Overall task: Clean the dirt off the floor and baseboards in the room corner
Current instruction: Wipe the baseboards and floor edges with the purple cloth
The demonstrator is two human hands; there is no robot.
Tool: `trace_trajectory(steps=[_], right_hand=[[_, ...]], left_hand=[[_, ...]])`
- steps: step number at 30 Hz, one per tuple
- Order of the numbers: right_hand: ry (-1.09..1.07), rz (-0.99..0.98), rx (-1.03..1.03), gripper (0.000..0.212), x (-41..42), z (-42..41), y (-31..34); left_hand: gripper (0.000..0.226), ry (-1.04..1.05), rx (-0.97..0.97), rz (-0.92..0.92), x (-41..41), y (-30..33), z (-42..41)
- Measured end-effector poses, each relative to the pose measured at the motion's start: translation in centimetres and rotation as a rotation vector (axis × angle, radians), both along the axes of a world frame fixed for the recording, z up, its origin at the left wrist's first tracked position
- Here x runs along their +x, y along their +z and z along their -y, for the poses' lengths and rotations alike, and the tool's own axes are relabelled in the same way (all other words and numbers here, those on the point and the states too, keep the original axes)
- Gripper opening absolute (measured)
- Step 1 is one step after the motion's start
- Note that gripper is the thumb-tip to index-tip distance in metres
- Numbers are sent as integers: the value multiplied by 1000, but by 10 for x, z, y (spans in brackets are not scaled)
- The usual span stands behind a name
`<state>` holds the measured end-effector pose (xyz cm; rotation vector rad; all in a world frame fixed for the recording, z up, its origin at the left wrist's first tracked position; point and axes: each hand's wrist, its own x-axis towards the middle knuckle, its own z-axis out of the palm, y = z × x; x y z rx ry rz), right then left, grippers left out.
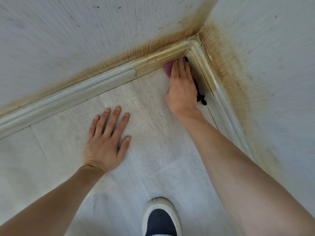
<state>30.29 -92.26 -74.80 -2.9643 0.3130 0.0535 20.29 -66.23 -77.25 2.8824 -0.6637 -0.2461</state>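
Writing, brands, labels: none legible anywhere in the frame.

Right hand point(181, 87): upper centre-right, fingers straight and held together, pressing a pinkish-purple cloth point(167, 69) flat into the room corner. Only a small edge of the cloth shows past the fingertips and beside the palm; the hand hides the rest.

Dark cord or strap point(201, 97): black, lying just right of the right hand against the right baseboard; whether it belongs to the cloth cannot be told.

Left hand point(106, 142): centre-left, palm down, fingers spread and flat on the floor, holding nothing.

Floor point(150, 106): pale wood-grain planks, filling the centre and lower frame.

Left baseboard point(85, 88): pale moulding running from the left edge up to the corner, yellowed near the corner.

Right baseboard point(204, 65): runs from the corner down toward the right, likewise yellowed, with a cracked corner joint.

Walls point(68, 34): pale ribbed covering, upper left and right, with rusty orange-brown staining point(226, 68) banding the baseboards, heaviest at the corner; small dark marks higher up.

Shoe point(161, 217): bottom centre, white slip-on, dark sock or opening inside.
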Motion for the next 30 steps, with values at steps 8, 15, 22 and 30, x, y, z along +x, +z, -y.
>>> trace_trajectory(steps=[8, 15, 22, 30], right_hand=[[67, -19, 25, 63, -13, 23, 1], [149, -21, 68, 64, -35, -44, 0], [-177, 25, 121, 67, -25, -99, -2], [205, 5, 112, 60, -39, -43, -10]], left_hand=[[68, 0, 26, -28, -1, 2, 1], [68, -2, 34, -57, -1, 3, 1], [69, -7, 36, -54, 0, 1, 1], [67, 1, 32, -47, -2, 3, 1]])
